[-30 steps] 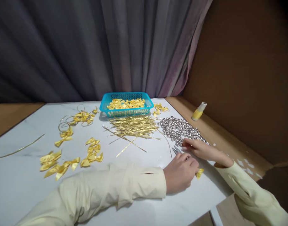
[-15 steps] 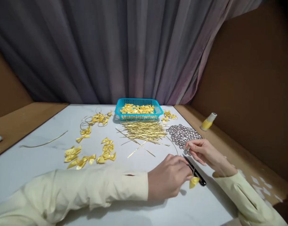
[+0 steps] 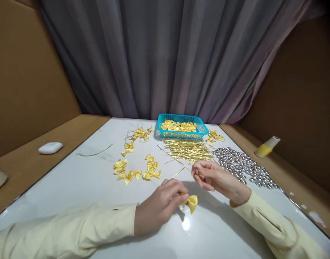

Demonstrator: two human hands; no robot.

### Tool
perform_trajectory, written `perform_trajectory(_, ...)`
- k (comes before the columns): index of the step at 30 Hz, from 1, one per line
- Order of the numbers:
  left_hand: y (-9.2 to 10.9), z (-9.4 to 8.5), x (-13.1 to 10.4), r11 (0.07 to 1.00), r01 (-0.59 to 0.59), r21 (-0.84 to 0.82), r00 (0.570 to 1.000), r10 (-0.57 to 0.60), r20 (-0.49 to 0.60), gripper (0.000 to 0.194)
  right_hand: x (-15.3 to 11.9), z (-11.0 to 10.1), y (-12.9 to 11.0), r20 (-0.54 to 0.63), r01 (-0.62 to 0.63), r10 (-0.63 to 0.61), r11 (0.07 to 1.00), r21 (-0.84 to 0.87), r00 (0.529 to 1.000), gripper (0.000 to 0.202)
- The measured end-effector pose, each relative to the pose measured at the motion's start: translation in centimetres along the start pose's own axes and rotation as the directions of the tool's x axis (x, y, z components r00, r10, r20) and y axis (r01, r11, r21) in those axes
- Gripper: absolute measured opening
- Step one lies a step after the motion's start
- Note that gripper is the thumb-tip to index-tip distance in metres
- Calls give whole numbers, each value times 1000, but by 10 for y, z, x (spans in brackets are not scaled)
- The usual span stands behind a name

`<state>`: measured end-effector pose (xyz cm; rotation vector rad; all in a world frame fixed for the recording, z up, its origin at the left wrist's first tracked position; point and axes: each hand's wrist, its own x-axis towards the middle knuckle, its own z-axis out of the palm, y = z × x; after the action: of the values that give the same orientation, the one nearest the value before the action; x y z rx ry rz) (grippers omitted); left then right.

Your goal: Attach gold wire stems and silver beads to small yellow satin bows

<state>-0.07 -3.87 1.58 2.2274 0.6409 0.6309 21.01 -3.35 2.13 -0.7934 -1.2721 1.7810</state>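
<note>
My left hand (image 3: 165, 205) pinches a yellow bow (image 3: 191, 203) low over the white table (image 3: 100, 180), the bow sticking out past its fingertips. Just beyond and to the right, my right hand (image 3: 217, 178) has thumb and fingers closed on a small silver bead (image 3: 196, 171). The two hands are apart. Silver beads (image 3: 235, 162) lie spread behind and right of my right hand. A pile of gold wire strips (image 3: 190, 149) lies in front of a blue basket (image 3: 205, 132) holding many yellow bows (image 3: 178, 126).
Loose yellow bows (image 3: 129, 175) lie left of centre, with bows on looped wires (image 3: 140, 133) behind them. One bent wire (image 3: 95, 154) lies farther left. A white object (image 3: 50, 148) is on the left ledge and a yellow-wrapped cone (image 3: 267, 147) on the right.
The view has swung left. My right hand has moved left, away from the bead pile, with a bead. My left hand still holds the bow; the black pen-like tool is no longer visible.
</note>
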Motion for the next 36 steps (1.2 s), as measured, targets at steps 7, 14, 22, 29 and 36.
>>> perform_trajectory(7,-19,2,-1,932,247,-264,968,-247,35,25,11,5,16,-33,5,-3,998,60,999,17)
perform_trajectory(14,-22,5,3,896,294,-333,954,-296,48,21,11,1,27,-186,-87,96,995,57,978,20)
perform_trajectory(22,-22,4,6,903,291,-315,956,-290,52,20,10,-13,17,-241,-52,-19,957,-284,970,27)
perform_trajectory(29,-22,4,5,911,290,-293,956,-289,49,19,7,-14,22,-42,-207,209,885,-417,977,29)
perform_trajectory(36,-22,2,7,886,268,-378,963,-233,138,19,7,-2,31,-49,-172,166,921,-349,985,31)
